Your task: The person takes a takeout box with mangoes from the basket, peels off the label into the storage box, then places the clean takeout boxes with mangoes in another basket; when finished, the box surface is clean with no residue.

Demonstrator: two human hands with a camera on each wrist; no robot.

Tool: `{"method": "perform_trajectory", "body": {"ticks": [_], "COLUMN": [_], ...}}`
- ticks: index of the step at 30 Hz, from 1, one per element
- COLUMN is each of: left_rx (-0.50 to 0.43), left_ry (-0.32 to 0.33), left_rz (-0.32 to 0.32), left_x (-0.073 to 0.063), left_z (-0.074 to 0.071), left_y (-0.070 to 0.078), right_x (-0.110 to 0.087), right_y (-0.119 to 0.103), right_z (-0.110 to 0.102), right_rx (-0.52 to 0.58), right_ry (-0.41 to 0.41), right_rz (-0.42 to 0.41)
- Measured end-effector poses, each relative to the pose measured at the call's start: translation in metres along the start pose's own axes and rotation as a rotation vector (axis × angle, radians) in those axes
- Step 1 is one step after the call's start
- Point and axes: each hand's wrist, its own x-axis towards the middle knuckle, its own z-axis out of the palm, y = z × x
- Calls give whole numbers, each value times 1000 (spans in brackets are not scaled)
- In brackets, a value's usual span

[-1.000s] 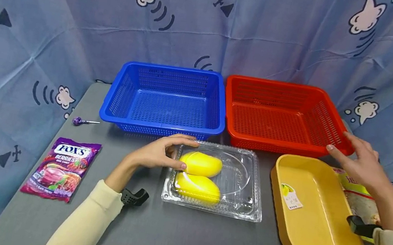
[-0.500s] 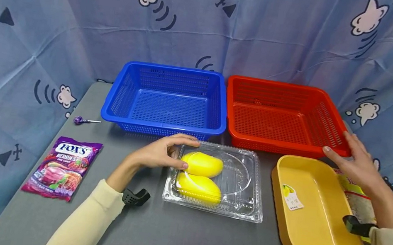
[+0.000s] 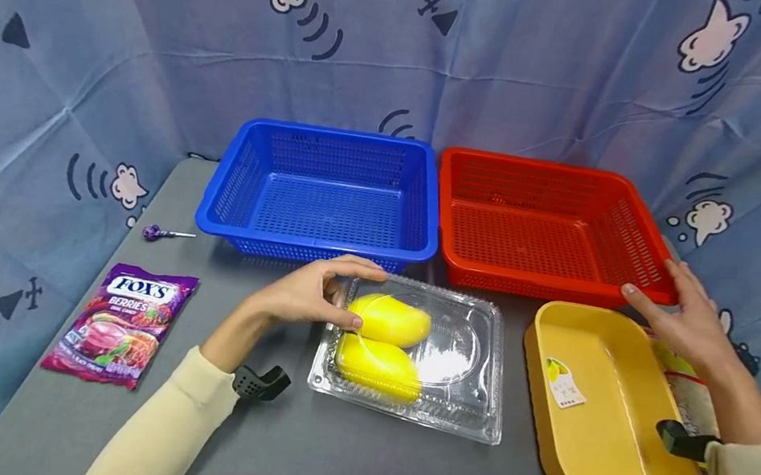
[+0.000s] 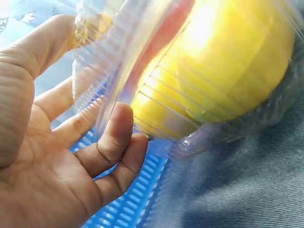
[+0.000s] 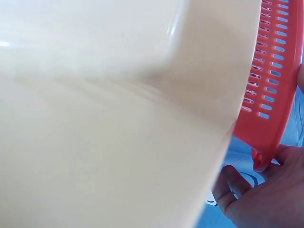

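Note:
My left hand (image 3: 314,291) holds the left edge of a clear plastic clamshell box (image 3: 456,394), its thumb on the lid. Two yellow mangoes (image 3: 377,365) lie side by side in the box's left half. In the left wrist view some fingers (image 4: 118,128) curl at the box's side, and the mangoes (image 4: 232,61) show through the ribbed plastic. My right hand (image 3: 690,318) grips the near right corner of a red basket (image 3: 542,284), thumb at the front rim. In the right wrist view its fingers (image 5: 232,185) are around the basket's rim.
A blue basket (image 3: 314,244) stands left of the red one. The yellow tray (image 3: 616,433) with a label partly covers a food packet (image 3: 694,399) at right. A purple Fox's candy bag (image 3: 120,327) and a lollipop (image 3: 158,234) lie at left.
The clamshell box has turned slightly, its near edge shifting left and its near right corner coming closer. My right hand has edged left at the basket's corner.

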Motion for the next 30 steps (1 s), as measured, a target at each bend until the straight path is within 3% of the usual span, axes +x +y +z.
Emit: {"method": "perform_trajectory", "body": {"ticks": [9, 17, 24, 30], "left_rx": [-80, -67, -230, -259], "left_ry": [-15, 52, 114, 139], "left_rz": [31, 95, 127, 189], "left_x": [-3, -6, -5, 6], "left_z": [-3, -9, -19, -28], "left_y": [9, 22, 37, 60], "right_x": [-3, -1, 0, 1], "right_y": [1, 1, 1, 1], "right_z": [-1, -2, -2, 0], "right_rx": [12, 1, 2, 39], "right_ry": [-3, -8, -7, 12], "right_rz": [0, 7, -10, -29]}}
